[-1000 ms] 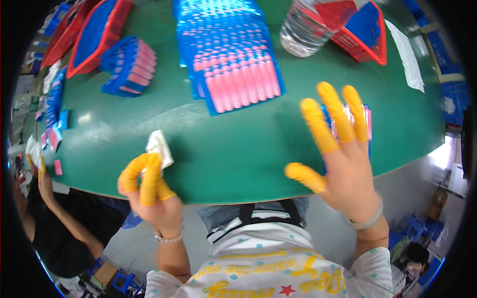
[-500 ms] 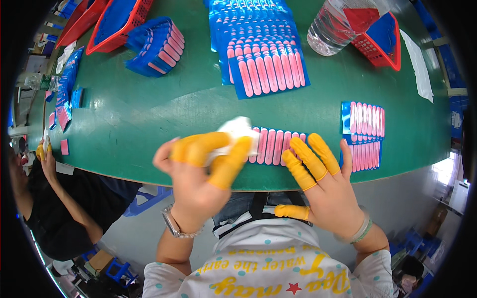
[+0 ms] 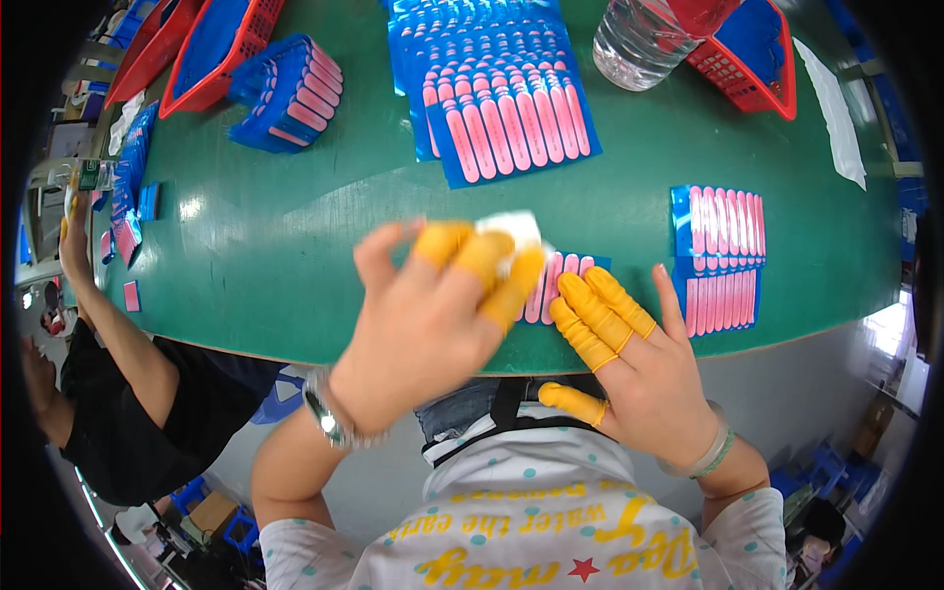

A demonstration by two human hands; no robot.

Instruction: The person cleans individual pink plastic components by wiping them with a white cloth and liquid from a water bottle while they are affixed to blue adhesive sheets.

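Note:
Yellow finger cots cover several fingers of both my hands. My left hand (image 3: 428,315) is closed on a crumpled white cloth (image 3: 513,228), slightly blurred, over the left part of a blue sheet with a row of pink rounded strips (image 3: 547,287). That hand and the cloth hide much of the sheet. My right hand (image 3: 649,369) lies with fingers outstretched on the sheet's right end, thumb apart, little finger spread outward. Similar pink-and-blue sheets (image 3: 725,258) lie to the right of it. Farther back is a large overlapping pile of these sheets (image 3: 516,123).
Red baskets (image 3: 202,88) stand far left beside a curved bundle of sheets (image 3: 300,93). At far right are a clear container of liquid (image 3: 629,54) and another red basket (image 3: 757,88). A co-worker's arm (image 3: 123,324) reaches the green table (image 3: 295,246) at left.
My left hand has moved right with the cloth, covering more of the sheet. My right hand stays nearly in place. The co-worker's arm has risen.

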